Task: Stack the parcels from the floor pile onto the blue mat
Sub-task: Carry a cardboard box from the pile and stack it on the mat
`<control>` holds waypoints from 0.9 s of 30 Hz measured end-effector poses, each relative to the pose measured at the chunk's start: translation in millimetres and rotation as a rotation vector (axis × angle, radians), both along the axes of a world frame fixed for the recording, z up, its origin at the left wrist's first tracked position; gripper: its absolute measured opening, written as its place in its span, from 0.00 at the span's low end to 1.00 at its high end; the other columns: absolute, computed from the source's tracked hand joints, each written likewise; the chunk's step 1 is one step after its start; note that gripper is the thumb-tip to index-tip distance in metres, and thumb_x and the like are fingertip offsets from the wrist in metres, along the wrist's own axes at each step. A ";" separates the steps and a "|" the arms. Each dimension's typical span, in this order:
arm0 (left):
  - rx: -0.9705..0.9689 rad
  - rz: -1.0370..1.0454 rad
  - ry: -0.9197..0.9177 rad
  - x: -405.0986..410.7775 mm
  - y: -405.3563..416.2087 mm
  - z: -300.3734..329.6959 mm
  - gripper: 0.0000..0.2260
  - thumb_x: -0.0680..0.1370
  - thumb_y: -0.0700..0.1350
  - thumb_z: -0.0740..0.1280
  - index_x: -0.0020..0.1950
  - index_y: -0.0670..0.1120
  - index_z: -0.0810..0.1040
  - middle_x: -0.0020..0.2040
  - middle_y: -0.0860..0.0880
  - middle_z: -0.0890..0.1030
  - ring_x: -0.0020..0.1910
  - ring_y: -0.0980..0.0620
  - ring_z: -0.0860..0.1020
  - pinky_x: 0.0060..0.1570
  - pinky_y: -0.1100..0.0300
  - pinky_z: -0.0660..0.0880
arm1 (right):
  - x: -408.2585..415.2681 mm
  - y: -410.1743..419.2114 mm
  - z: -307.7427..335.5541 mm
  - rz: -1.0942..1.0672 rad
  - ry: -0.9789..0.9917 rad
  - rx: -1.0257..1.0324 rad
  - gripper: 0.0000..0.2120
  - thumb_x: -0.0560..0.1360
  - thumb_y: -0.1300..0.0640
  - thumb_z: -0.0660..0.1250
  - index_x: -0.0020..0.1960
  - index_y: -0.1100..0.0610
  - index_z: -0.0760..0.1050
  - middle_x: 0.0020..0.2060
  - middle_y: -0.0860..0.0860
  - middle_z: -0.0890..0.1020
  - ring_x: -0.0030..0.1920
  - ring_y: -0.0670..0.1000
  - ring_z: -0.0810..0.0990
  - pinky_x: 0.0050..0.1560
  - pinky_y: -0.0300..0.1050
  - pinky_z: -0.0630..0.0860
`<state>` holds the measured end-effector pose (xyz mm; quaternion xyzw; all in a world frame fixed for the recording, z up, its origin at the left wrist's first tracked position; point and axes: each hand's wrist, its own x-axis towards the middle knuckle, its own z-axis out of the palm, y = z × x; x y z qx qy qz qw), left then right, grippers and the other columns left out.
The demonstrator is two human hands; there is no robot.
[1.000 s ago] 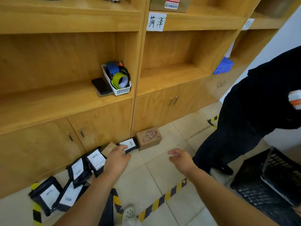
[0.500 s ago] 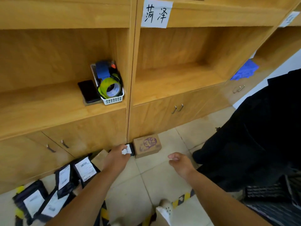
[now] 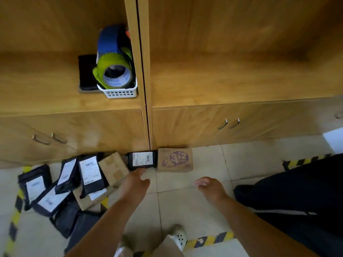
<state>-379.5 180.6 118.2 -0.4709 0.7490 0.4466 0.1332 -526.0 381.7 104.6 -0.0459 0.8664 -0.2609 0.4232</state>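
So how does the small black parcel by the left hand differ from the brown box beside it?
The black parcel is dark with a white shipping label; the brown box is tan cardboard with a purple print. The parcel is smaller than the box. The left hand reaches the parcel's near edge; nothing touches the box. Both sit on the floor against the cabinet.

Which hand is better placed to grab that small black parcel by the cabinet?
Left. The left hand already reaches the small black parcel, fingertips at its near edge. The right hand hovers over bare floor tiles, nearer the brown box.
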 end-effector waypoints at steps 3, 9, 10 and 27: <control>-0.014 -0.010 -0.060 -14.3 2.9 -45.1 0.21 0.78 0.44 0.64 0.70 0.49 0.68 0.68 0.48 0.73 0.60 0.47 0.75 0.58 0.56 0.73 | -27.9 -5.1 -47.3 0.051 -0.025 0.029 0.14 0.74 0.65 0.63 0.39 0.47 0.76 0.51 0.53 0.83 0.52 0.52 0.79 0.51 0.38 0.71; 0.055 -0.019 -0.111 -46.8 0.1 -155.3 0.20 0.77 0.43 0.63 0.70 0.50 0.68 0.67 0.48 0.72 0.57 0.48 0.76 0.56 0.56 0.74 | -67.7 -19.4 -153.8 0.009 -0.041 0.058 0.10 0.74 0.65 0.63 0.49 0.55 0.80 0.51 0.53 0.82 0.49 0.51 0.79 0.47 0.36 0.69; 0.060 -0.030 -0.128 -53.9 -0.4 -176.6 0.20 0.78 0.43 0.63 0.70 0.51 0.68 0.68 0.48 0.72 0.57 0.48 0.76 0.55 0.57 0.74 | -73.2 -20.6 -174.4 -0.002 -0.036 0.060 0.11 0.74 0.65 0.63 0.50 0.55 0.81 0.52 0.53 0.82 0.51 0.52 0.79 0.48 0.36 0.69; 0.111 -0.094 -0.077 -135.1 -17.7 -484.1 0.16 0.74 0.39 0.64 0.61 0.44 0.66 0.58 0.42 0.73 0.58 0.40 0.74 0.50 0.50 0.74 | -125.1 -45.7 -452.3 -0.250 0.048 0.007 0.21 0.72 0.60 0.70 0.63 0.60 0.68 0.58 0.55 0.75 0.58 0.55 0.75 0.57 0.50 0.75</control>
